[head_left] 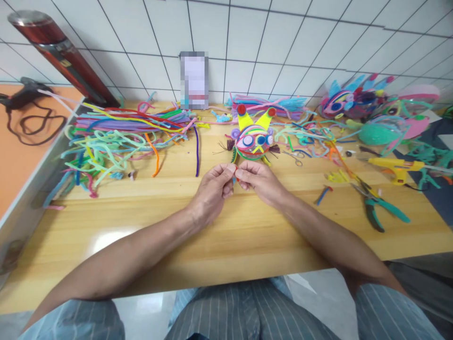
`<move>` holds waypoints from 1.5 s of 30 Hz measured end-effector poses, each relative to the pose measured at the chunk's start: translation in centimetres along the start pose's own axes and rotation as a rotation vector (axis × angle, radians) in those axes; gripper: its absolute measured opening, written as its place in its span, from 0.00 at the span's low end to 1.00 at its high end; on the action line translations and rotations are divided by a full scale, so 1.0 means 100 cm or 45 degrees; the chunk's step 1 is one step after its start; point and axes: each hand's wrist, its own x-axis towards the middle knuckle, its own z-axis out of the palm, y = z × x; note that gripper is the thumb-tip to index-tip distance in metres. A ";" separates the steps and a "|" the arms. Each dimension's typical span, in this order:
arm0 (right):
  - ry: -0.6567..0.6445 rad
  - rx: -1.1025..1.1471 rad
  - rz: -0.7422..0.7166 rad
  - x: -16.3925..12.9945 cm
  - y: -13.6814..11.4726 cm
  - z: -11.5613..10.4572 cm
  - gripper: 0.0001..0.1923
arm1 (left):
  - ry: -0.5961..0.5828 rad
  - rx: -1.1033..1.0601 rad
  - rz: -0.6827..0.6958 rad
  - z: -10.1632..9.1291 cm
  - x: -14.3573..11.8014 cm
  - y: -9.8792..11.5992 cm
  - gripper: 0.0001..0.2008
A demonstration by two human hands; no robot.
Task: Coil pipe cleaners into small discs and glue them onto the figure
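Red bit (234, 175) pinched between left hand (213, 190), right hand (257, 182); one pliers (378, 204).

Small red piece (233, 171) between fingertips

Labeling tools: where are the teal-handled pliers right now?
In the head view, the teal-handled pliers lie on the wooden table to the right of the right hand, just in front of the yellow glue gun.

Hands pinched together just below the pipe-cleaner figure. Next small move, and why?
Probably lift the pinched piece up to the pipe-cleaner figure. The left hand and right hand meet at their fingertips on a small red bit, too small to identify, and the figure sits on the wooden table directly above them, apart from both hands.
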 end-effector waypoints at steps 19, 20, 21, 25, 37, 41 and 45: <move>-0.036 -0.013 -0.007 -0.001 -0.003 -0.002 0.21 | -0.089 0.057 0.007 -0.002 0.005 0.007 0.20; -0.021 -0.003 -0.013 -0.001 -0.002 -0.001 0.21 | -0.066 0.010 -0.019 0.000 0.002 0.006 0.20; -0.011 0.008 -0.010 -0.001 -0.002 0.000 0.21 | -0.051 -0.020 -0.042 0.000 0.001 0.006 0.19; -0.032 0.039 0.085 -0.002 -0.009 -0.005 0.20 | -0.189 0.094 -0.056 -0.007 0.010 0.013 0.18; -0.103 -0.031 0.101 -0.003 -0.017 -0.011 0.17 | -0.320 0.596 0.207 -0.013 0.016 0.036 0.17; -0.065 -0.027 0.040 -0.002 -0.008 -0.004 0.20 | -0.152 0.302 0.159 -0.006 0.010 0.015 0.19; 0.011 0.015 0.007 -0.001 -0.001 0.002 0.21 | -0.003 0.056 0.117 -0.002 0.005 -0.003 0.19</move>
